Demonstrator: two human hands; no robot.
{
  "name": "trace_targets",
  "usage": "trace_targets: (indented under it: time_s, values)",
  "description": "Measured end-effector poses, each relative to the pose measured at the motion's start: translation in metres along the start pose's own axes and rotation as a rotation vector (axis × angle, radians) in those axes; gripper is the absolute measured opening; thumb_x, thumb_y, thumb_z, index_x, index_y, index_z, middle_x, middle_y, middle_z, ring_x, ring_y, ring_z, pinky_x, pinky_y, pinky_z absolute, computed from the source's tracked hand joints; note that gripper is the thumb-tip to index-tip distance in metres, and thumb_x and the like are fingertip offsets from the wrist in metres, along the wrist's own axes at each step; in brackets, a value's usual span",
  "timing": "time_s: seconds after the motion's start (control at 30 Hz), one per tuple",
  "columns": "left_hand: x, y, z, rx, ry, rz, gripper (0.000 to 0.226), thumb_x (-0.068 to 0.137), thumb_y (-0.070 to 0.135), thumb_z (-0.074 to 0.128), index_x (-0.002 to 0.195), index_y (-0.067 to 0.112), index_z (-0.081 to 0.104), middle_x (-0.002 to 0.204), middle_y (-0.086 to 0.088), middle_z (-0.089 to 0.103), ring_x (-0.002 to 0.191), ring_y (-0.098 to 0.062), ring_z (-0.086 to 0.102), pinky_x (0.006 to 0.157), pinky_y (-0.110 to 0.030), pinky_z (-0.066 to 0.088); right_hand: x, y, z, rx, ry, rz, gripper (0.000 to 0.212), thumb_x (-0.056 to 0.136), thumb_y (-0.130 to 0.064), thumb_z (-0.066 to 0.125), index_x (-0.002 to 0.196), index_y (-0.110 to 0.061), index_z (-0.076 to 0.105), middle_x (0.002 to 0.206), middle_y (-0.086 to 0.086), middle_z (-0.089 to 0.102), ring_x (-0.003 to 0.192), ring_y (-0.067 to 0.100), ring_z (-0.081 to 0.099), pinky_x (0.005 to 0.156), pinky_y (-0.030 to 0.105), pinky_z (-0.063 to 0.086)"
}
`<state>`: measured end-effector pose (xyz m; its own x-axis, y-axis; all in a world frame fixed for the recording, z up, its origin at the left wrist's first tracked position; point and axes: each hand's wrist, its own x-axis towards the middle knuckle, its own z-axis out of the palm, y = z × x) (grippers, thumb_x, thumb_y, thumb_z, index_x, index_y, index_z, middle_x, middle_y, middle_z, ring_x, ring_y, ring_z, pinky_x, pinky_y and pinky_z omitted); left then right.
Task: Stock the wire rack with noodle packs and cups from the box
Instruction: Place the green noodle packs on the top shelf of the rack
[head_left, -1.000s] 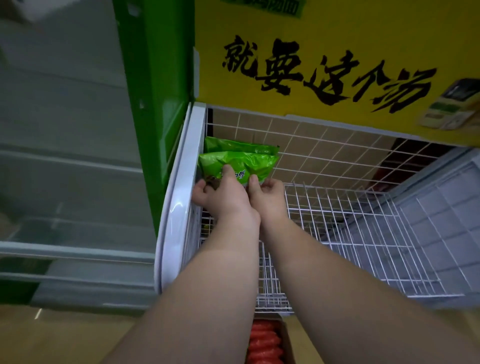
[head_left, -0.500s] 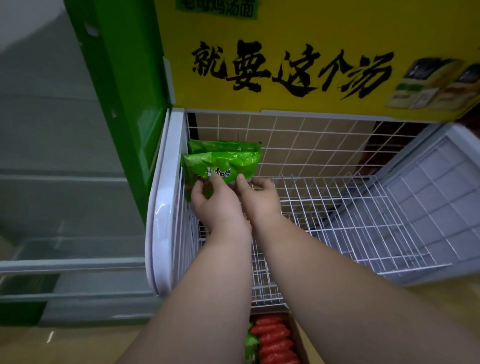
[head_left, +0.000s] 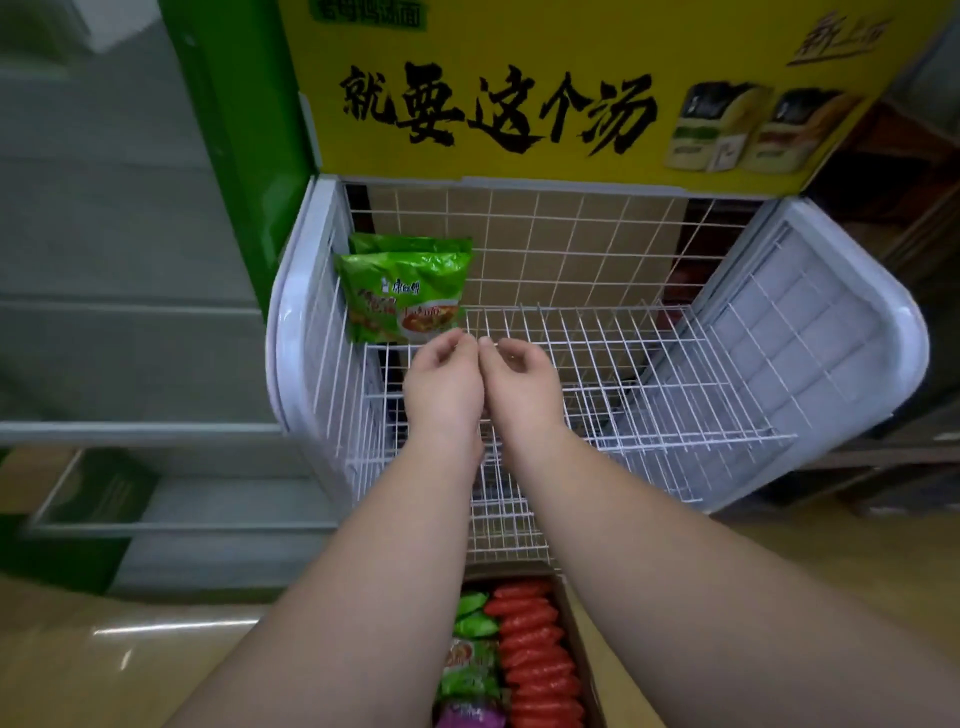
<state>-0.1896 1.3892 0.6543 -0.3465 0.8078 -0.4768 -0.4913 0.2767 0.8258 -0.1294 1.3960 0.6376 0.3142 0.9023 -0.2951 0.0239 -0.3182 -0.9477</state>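
Under the yellow sign (head_left: 519, 104), the wire rack (head_left: 597, 364) holds two green noodle packs (head_left: 408, 296) upright at its left; both hands, left hand (head_left: 441, 384) and right hand (head_left: 519, 387), hover loosely curled and empty, while the box (head_left: 519, 660) lies directly below the wrists.

— What sits in the white wire rack (head_left: 613, 364)?
— Two green noodle packs (head_left: 405, 293) stand upright in its back left corner.
— And the hands?
— The left hand (head_left: 441, 384) and right hand (head_left: 522, 387) hover side by side, loosely curled, holding nothing, above a cardboard box (head_left: 584, 670) of red and green packs.
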Motion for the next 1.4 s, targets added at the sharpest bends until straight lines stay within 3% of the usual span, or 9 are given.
trace_targets:
  time_s: [0.17, 0.27, 0.43, 0.7, 0.87, 1.03, 1.13, 1.27, 1.4]
  values:
    - [-0.072, -0.043, -0.012, 0.159, -0.008, 0.055, 0.016, 0.100, 0.023, 0.071, 0.112, 0.032, 0.070, 0.114, 0.003, 0.078, 0.105, -0.017, 0.075, 0.099, -0.043, 0.060, -0.050, 0.016, -0.072, 0.029, -0.130, -0.030, 0.024, 0.096, -0.031, 0.071, 0.119, -0.025, 0.070, 0.105, -0.011, 0.073, 0.093, 0.004, 0.070, 0.075, 0.019, 0.057]
    - [-0.103, -0.083, -0.016, 0.272, -0.054, 0.063, 0.015, 0.101, 0.027, 0.068, 0.115, 0.033, 0.071, 0.116, 0.003, 0.078, 0.109, -0.016, 0.075, 0.101, -0.042, 0.059, -0.068, 0.045, -0.113, -0.017, -0.178, -0.025, 0.022, 0.097, -0.034, 0.069, 0.119, -0.030, 0.070, 0.108, -0.014, 0.072, 0.098, 0.006, 0.069, 0.081, 0.027, 0.058]
    - [-0.129, -0.159, -0.031, 0.312, -0.027, 0.060, 0.027, 0.104, 0.025, 0.065, 0.131, 0.024, 0.064, 0.125, 0.000, 0.073, 0.110, -0.013, 0.072, 0.102, -0.037, 0.058, -0.087, 0.114, -0.145, 0.017, -0.116, 0.057, 0.023, 0.094, -0.032, 0.073, 0.114, -0.023, 0.072, 0.096, -0.009, 0.075, 0.092, 0.009, 0.072, 0.086, 0.031, 0.060]
    - [-0.132, -0.269, -0.080, 0.402, 0.031, -0.101, 0.019, 0.096, 0.033, 0.073, 0.113, 0.032, 0.065, 0.117, 0.001, 0.076, 0.106, -0.015, 0.075, 0.100, -0.041, 0.060, -0.105, 0.214, -0.182, -0.134, -0.120, 0.229, 0.029, 0.095, -0.034, 0.071, 0.122, -0.025, 0.070, 0.090, -0.019, 0.068, 0.092, 0.000, 0.067, 0.093, 0.030, 0.056]
    - [-0.105, -0.339, -0.127, 0.413, 0.126, -0.237, 0.041, 0.086, 0.052, 0.072, 0.117, 0.025, 0.066, 0.109, 0.000, 0.077, 0.102, -0.018, 0.074, 0.099, -0.046, 0.060, -0.103, 0.286, -0.191, -0.163, -0.090, 0.402, 0.036, 0.095, -0.038, 0.071, 0.129, -0.027, 0.065, 0.107, -0.016, 0.068, 0.105, 0.012, 0.067, 0.101, 0.040, 0.055]
    - [-0.071, -0.410, -0.192, 0.429, 0.076, -0.486, 0.078, 0.060, 0.075, 0.071, 0.120, 0.027, 0.065, 0.120, -0.001, 0.074, 0.111, -0.019, 0.072, 0.107, -0.045, 0.053, -0.104, 0.363, -0.183, -0.224, -0.075, 0.497, 0.033, 0.095, -0.041, 0.070, 0.125, -0.029, 0.067, 0.096, -0.020, 0.065, 0.092, 0.005, 0.064, 0.095, 0.033, 0.053]
    - [-0.051, -0.451, -0.222, 0.464, 0.070, -0.596, 0.086, 0.058, 0.082, 0.067, 0.130, 0.036, 0.065, 0.123, 0.010, 0.074, 0.112, -0.012, 0.070, 0.105, -0.041, 0.048, -0.100, 0.411, -0.173, -0.246, -0.082, 0.547, 0.033, 0.095, -0.042, 0.069, 0.126, -0.030, 0.067, 0.111, -0.013, 0.069, 0.099, 0.009, 0.064, 0.099, 0.033, 0.052]
    - [-0.031, -0.495, -0.243, 0.521, 0.102, -0.641, 0.075, 0.059, 0.084, 0.067, 0.124, 0.046, 0.069, 0.122, 0.014, 0.075, 0.117, -0.017, 0.070, 0.107, -0.050, 0.045, -0.091, 0.471, -0.156, -0.249, -0.082, 0.623, 0.034, 0.095, -0.041, 0.070, 0.126, -0.028, 0.068, 0.111, -0.011, 0.068, 0.088, 0.004, 0.061, 0.080, 0.024, 0.048]
    - [-0.003, -0.535, -0.253, 0.589, 0.173, -0.674, 0.085, 0.062, 0.079, 0.070, 0.136, 0.036, 0.064, 0.132, 0.006, 0.071, 0.122, -0.023, 0.066, 0.111, -0.055, 0.046, -0.076, 0.531, -0.137, -0.255, -0.105, 0.719, 0.025, 0.097, -0.042, 0.068, 0.117, -0.028, 0.066, 0.102, -0.013, 0.067, 0.083, 0.001, 0.057, 0.063, 0.020, 0.040]
